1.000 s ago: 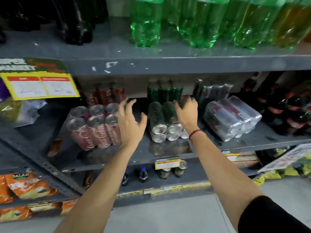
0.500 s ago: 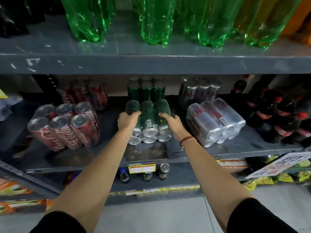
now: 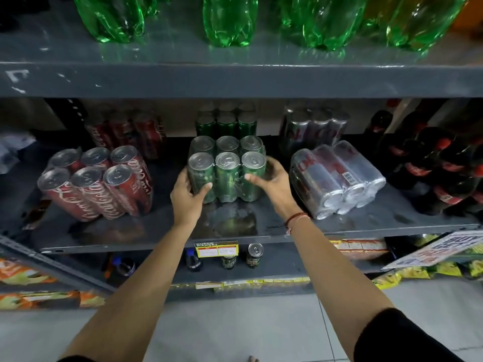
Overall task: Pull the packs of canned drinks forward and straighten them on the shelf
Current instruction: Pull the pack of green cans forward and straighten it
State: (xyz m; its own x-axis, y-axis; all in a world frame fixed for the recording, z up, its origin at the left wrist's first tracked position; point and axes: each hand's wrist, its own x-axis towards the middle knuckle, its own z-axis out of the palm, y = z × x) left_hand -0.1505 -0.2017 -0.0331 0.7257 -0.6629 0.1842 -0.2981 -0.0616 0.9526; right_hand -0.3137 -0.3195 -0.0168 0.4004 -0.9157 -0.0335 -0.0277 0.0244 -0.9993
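A shrink-wrapped pack of green cans (image 3: 226,169) stands upright in the middle of the grey shelf (image 3: 366,220), tops facing me. My left hand (image 3: 188,193) grips its left side and my right hand (image 3: 271,178) grips its right side. A pack of red cola cans (image 3: 96,182) stands tilted at the left. A pack of silver cans (image 3: 337,178) lies on its side at the right. Behind them, further red (image 3: 125,131), green (image 3: 226,121) and silver (image 3: 313,129) packs stand at the back of the shelf.
Green plastic bottles (image 3: 230,19) stand on the shelf above. Dark cola bottles (image 3: 439,163) fill the right end of the middle shelf. Single cans (image 3: 254,254), small bottles and a yellow price tag (image 3: 216,249) sit at the shelf below. Snack bags (image 3: 23,275) lie at lower left.
The green pack lay on its side with its ends toward me; held by both hands, it has been tipped upright. The camera has moved closer.
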